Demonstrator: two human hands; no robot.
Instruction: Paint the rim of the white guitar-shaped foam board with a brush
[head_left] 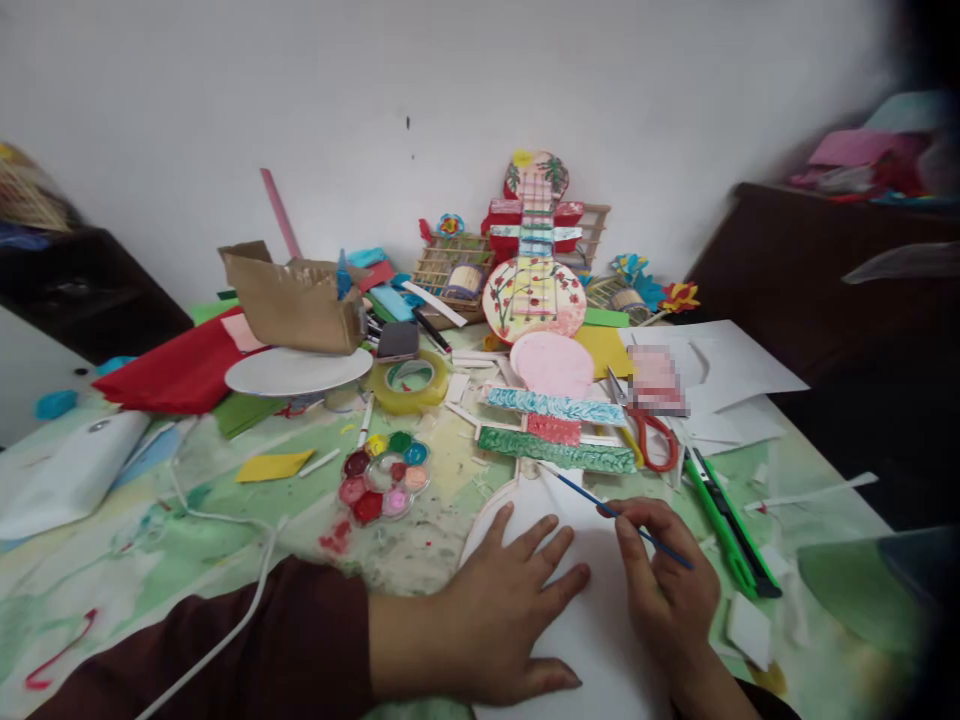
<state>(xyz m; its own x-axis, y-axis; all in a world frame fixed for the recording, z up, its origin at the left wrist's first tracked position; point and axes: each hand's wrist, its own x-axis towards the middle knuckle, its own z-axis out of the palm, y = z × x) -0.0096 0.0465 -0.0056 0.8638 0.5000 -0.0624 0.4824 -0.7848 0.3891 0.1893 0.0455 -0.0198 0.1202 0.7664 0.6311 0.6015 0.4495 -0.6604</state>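
Observation:
My left hand lies flat with fingers spread on a white board cutout at the table's near edge. My right hand pinches a thin blue paintbrush, its tip pointing up-left toward painted strips: a green strip, a pink patch and a teal strip. A round paint palette with several coloured wells sits to the left of the cutout.
Red-handled scissors and a green utility knife lie to the right. A yellow tape roll, a phone, a cardboard box on a white plate, and decorated crafts crowd the back. A white cable crosses left.

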